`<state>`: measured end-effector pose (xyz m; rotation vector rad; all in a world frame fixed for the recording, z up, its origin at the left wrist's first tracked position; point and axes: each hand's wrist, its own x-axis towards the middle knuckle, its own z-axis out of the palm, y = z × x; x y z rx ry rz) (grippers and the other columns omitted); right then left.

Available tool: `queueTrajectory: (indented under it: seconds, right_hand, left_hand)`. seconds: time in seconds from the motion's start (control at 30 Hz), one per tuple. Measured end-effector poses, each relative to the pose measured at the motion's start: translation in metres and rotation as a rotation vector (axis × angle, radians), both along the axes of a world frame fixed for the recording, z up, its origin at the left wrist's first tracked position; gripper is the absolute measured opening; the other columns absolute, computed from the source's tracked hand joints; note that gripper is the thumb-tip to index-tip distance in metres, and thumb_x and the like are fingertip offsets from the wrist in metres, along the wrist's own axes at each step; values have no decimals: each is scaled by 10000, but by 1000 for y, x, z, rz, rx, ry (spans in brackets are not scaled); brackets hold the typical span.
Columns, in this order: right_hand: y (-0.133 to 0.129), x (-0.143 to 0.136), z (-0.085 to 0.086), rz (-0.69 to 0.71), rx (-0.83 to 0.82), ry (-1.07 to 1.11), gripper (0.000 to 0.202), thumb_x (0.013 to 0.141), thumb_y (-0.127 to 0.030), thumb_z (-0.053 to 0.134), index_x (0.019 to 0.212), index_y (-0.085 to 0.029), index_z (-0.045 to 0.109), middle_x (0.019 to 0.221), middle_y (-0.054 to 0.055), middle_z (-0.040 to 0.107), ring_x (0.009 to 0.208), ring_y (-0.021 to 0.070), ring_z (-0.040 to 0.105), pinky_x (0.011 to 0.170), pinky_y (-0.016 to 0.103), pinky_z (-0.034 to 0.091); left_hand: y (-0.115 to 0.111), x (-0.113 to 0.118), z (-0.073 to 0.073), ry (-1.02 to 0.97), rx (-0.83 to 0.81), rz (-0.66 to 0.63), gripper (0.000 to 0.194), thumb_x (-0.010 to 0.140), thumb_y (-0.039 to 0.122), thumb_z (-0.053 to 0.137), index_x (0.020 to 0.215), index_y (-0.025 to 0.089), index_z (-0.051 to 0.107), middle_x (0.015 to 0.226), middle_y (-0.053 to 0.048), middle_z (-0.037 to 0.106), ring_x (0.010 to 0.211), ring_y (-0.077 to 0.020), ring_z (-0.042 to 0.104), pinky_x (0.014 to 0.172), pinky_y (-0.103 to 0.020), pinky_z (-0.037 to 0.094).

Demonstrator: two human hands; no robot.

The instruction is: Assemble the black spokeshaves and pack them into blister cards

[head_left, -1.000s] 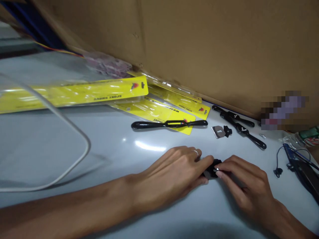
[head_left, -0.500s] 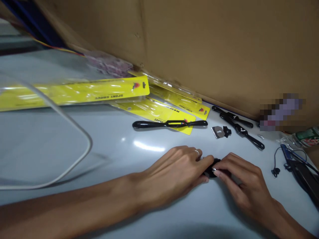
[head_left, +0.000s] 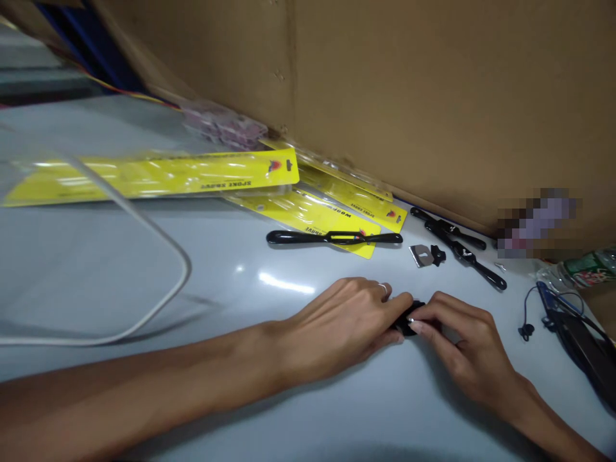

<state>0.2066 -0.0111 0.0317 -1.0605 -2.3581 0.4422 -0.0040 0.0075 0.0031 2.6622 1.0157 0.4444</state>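
My left hand point(head_left: 344, 321), a ring on one finger, is closed around a black spokeshave part point(head_left: 418, 309), mostly hidden by the fingers. From the other side my right hand point(head_left: 469, 337) pinches a small silver screw point(head_left: 410, 320) against the black part. Beyond the hands lie a silver blade point(head_left: 421, 256) and, touching it, a small black cap plate point(head_left: 438, 255). A black spokeshave body point(head_left: 332, 238) with a slot in its middle rests partly over yellow packaging. Two more black spokeshaves point(head_left: 469, 255) point(head_left: 447, 227) lie close together farther right.
Yellow printed blister packs point(head_left: 192, 176) are stacked at the back left, near a clear bag of purplish items point(head_left: 224, 125). A white cable point(head_left: 163, 237) loops across the left. Earphones point(head_left: 527, 331), a black-and-blue pouch point(head_left: 582, 340) and a bottle point(head_left: 590, 269) lie right. Cardboard point(head_left: 409, 83) walls the back.
The view has shifted slightly, so things sit a little differently in the picture. Both hands keep their hold at the black part, with the right fingertips still at the small screw.
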Motion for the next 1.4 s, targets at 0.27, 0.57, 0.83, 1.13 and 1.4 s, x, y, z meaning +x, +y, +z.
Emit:
queueTrajectory:
  seconds: [0.27,0.57,0.83,1.13,1.4]
  right_hand:
    - [-1,-2,-5,8,92,8,136,946,-85,565,926,-170,669,751,5,626,666,134,600,605,253,477]
    - [-2,-3,-11,7,152,37,148,951,-54,567,938,-143,684,823,43,640,747,152,586,665,281,486]
    - [-2,0,-8,39,204,-35,143,949,-56,564,972,-137,679,839,61,639,775,181,563,694,321,484]
    - [-1,-3,-11,16,190,25,158,945,-14,556,972,-132,658,833,58,640,766,167,563,677,313,486]
    - [-1,0,-10,75,218,-34,148,942,-21,543,963,-116,655,796,62,594,735,172,511,636,318,453]
  left_hand:
    - [-1,-1,0,-10,-10,-11,209,978,321,599,1150,209,564,865,-20,652,729,-208,646,595,-290,432]
    - [0,1,1,43,-25,2,240,992,362,592,1173,209,553,858,-26,659,730,-226,654,613,-295,440]
    - [1,1,2,53,-26,4,235,999,366,588,1173,214,544,859,-20,675,733,-230,661,602,-292,426]
    - [0,2,1,30,-20,0,226,981,345,621,1143,207,545,833,-14,667,697,-216,644,580,-287,407]
    - [-1,1,2,46,-4,-1,199,993,365,596,1104,212,533,830,-8,665,680,-221,642,555,-295,380]
